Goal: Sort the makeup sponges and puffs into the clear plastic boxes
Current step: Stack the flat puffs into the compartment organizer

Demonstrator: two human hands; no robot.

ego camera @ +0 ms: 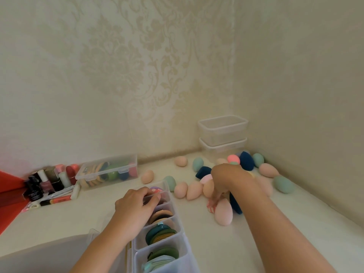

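Gripping box (pixel 185 259), left hand (pixel 136 203); labels (pixel 35 194) blurred

A cluster of small cosmetics bottles (pixel 49 180), a pink nail polish (pixel 46 186) and a red-orange pencil (pixel 59 200) lie at the left of the white surface (pixel 236 249), beside a red sheet (pixel 8 196), under patterned cream wallpaper (pixel 137 66).
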